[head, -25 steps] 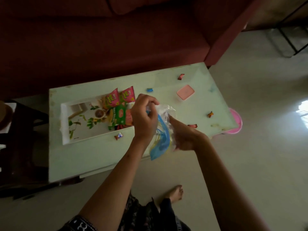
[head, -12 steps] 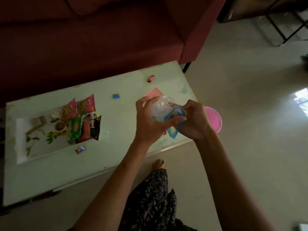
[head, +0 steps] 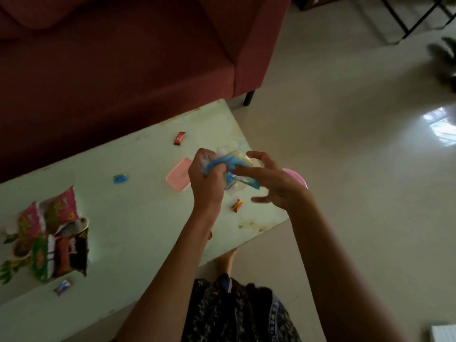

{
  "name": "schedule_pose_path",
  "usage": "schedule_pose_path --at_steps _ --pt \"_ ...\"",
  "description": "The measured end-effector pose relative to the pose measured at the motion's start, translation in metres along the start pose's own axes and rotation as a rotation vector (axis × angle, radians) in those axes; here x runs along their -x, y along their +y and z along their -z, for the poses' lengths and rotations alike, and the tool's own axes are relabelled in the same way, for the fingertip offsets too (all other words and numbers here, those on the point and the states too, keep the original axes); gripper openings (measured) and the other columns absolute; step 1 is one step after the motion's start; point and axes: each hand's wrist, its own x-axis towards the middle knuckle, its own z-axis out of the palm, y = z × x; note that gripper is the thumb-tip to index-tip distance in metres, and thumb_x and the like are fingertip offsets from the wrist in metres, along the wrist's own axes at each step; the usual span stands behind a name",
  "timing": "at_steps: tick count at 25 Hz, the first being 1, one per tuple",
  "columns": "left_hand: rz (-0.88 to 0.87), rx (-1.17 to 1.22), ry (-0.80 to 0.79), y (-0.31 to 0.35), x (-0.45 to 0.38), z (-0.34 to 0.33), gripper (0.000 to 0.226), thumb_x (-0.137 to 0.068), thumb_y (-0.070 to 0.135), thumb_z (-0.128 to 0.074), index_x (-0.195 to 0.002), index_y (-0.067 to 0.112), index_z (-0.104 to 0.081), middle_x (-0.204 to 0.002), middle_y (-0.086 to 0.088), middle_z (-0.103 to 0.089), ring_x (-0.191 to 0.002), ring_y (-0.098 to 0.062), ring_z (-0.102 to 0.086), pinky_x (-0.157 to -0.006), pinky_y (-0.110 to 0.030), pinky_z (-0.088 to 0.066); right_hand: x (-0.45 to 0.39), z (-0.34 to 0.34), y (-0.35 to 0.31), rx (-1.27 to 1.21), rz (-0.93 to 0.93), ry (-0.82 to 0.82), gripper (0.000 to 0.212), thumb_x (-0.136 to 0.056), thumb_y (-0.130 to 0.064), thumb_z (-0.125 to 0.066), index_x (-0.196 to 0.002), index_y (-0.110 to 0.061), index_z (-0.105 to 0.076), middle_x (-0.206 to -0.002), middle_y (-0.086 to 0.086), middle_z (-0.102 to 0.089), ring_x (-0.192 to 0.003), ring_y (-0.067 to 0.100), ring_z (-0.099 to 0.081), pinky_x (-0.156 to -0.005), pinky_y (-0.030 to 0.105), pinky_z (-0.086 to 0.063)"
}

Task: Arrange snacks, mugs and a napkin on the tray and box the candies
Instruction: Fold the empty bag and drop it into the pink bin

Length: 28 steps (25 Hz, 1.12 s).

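Observation:
Both hands hold a crumpled clear plastic bag with blue print [head: 234,169] above the right end of the pale green table [head: 138,218]. My left hand [head: 207,178] is fisted around the bag's left part. My right hand [head: 274,183] pinches its right part with thumb and forefinger, the other fingers spread. A pink box lid [head: 178,174] lies just left of my left hand. Loose candies rest on the table: a red one [head: 179,138] far, a blue one [head: 120,178], an orange one [head: 236,205] under my hands, another [head: 63,287] near the front. Snack packets [head: 54,235] lie on the tray [head: 7,240] at the left edge.
A dark red sofa [head: 123,65] stands behind the table. A round pink object [head: 297,177] shows past the table's right edge, partly hidden by my right hand. Pale floor lies to the right, with black metal legs [head: 404,23] at top right. My foot [head: 225,261] is below the table edge.
The view swung right, so the tray slid to the left edge. My hands carried the bag to the table's right end and squeezed it smaller; my right fingers have spread.

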Motion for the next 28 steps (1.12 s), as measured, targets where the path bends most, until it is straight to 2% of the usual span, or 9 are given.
schedule_pose_path --at_steps 3,6,8,11,15,19,23,25,28 --pt "0.032 0.078 -0.043 -0.008 -0.021 -0.036 0.018 -0.064 0.012 -0.048 -0.078 0.021 -0.054 -0.082 -0.001 -0.058 -0.08 -0.011 -0.059 -0.073 -0.033 -0.052 -0.021 0.033 -0.001 -0.338 -0.08 -0.388 0.061 -0.074 -0.057 -0.06 -0.123 -0.02 -0.06 -0.121 0.011 -0.063 -0.108 0.03 -0.062 -0.089 0.048 -0.053" --pt "0.14 0.122 -0.114 -0.026 -0.038 -0.077 0.029 -0.074 0.025 -0.039 -0.092 0.012 -0.056 -0.094 -0.009 -0.057 -0.092 -0.023 -0.055 -0.072 -0.03 -0.049 -0.043 0.059 0.002 -0.611 0.067 -0.444 0.047 -0.087 -0.045 -0.05 -0.118 -0.012 -0.063 -0.114 0.011 -0.068 -0.104 0.024 -0.067 -0.086 0.038 -0.056" --pt "0.242 -0.055 -0.115 -0.046 -0.051 -0.101 0.044 -0.076 0.034 -0.036 -0.114 0.013 -0.046 -0.122 -0.014 -0.046 -0.108 -0.027 -0.05 -0.079 -0.031 -0.049 -0.064 0.076 0.015 -0.584 0.166 -0.275 0.035 -0.092 -0.023 -0.048 -0.124 -0.01 -0.055 -0.119 0.015 -0.063 -0.102 0.026 -0.067 -0.079 0.036 -0.057" --pt "0.152 -0.476 -0.322 -0.084 -0.067 -0.126 0.034 -0.084 0.026 -0.033 -0.112 0.019 -0.05 -0.135 -0.013 -0.042 -0.121 -0.028 -0.044 -0.099 -0.038 -0.038 -0.1 0.108 0.037 -0.225 0.291 0.25 0.029 -0.085 -0.011 -0.063 -0.113 -0.015 -0.055 -0.113 0.015 -0.06 -0.092 0.026 -0.067 -0.061 0.03 -0.058" --pt "0.205 -0.475 -0.425 -0.138 -0.074 -0.15 0.039 -0.084 -0.001 -0.044 -0.117 0.015 -0.055 -0.124 -0.004 -0.06 -0.113 -0.017 -0.056 -0.093 -0.026 -0.046 -0.152 0.15 0.072 0.221 0.409 0.759 0.032 -0.071 0.001 -0.067 -0.098 -0.012 -0.056 -0.081 0.0 -0.06 -0.065 -0.017 -0.057 -0.045 -0.004 -0.033" --pt "0.152 -0.426 -0.408 -0.182 -0.083 -0.184 0.034 -0.085 -0.006 -0.042 -0.114 0.005 -0.057 -0.12 -0.009 -0.063 -0.108 -0.015 -0.059 -0.095 -0.022 -0.043 -0.217 0.192 0.137 0.355 0.334 0.86 0.032 -0.074 0.01 -0.05 -0.096 -0.007 -0.066 -0.111 0.011 -0.063 -0.096 0.023 -0.059 -0.063 -0.01 -0.027" --pt "0.113 -0.386 -0.397 -0.218 -0.095 -0.201 0.03 -0.088 -0.002 -0.046 -0.115 0.006 -0.056 -0.117 -0.008 -0.063 -0.104 -0.011 -0.059 -0.093 -0.019 -0.045 -0.276 0.219 0.204 0.506 0.23 0.832 0.033 -0.084 0.002 -0.052 -0.114 -0.008 -0.061 -0.137 0.008 -0.049 -0.117 0.025 -0.052 -0.08 -0.005 -0.023" --pt "0.096 -0.374 -0.426 -0.233 -0.096 -0.205 0.03 -0.088 -0.001 -0.047 -0.115 0.008 -0.055 -0.117 -0.006 -0.063 -0.103 -0.009 -0.059 -0.092 -0.016 -0.046 -0.302 0.228 0.229 0.584 0.164 0.646 0.045 -0.087 -0.01 -0.056 -0.132 -0.016 -0.047 -0.155 0.011 -0.021 -0.136 0.03 -0.034 -0.105 0.02 -0.027" --pt "0.094 -0.392 -0.484 -0.251 -0.096 -0.208 0.033 -0.087 0.0 -0.048 -0.118 0.008 -0.054 -0.122 -0.007 -0.06 -0.11 -0.012 -0.057 -0.095 -0.017 -0.044 -0.333 0.242 0.258 0.891 -0.034 0.231 0.071 -0.091 -0.049 -0.047 -0.148 -0.04 -0.005 -0.155 0.015 0.025 -0.143 0.037 0.021 -0.11 0.054 0.015"
